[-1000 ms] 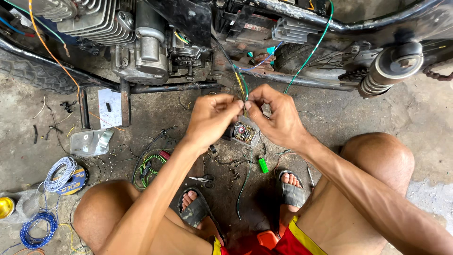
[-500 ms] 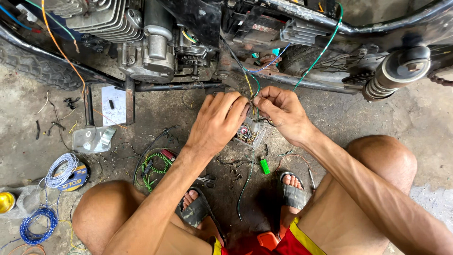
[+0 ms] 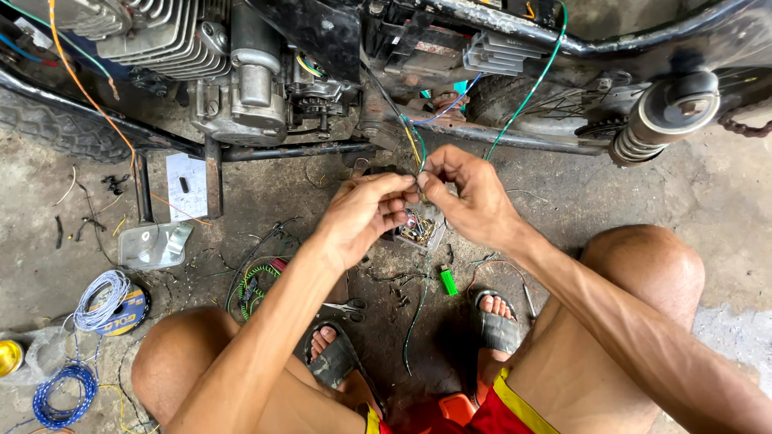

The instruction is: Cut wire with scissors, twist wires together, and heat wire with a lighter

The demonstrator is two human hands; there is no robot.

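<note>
Squatting on a stained, cracked concrete floor [image 3: 708, 209] littered with wire scraps. Far left there's a blue wire coil [image 3: 60, 390] and a white wire coil [image 3: 100, 289], then a clear plastic tray [image 3: 153, 245] by the black frame stand. Left edge is crowded; the barest floor is off to the right. My left hand [image 3: 362, 217] is pinched narrow on the thin green and yellow wires [image 3: 416, 149] hanging off the grimy motorcycle engine [image 3: 241, 72] above. My right hand [image 3: 470, 193] pinches the same wires, fingertips touching. A small green lighter [image 3: 447, 281] lies between my 2 grey sandals [image 3: 494, 325].
</note>
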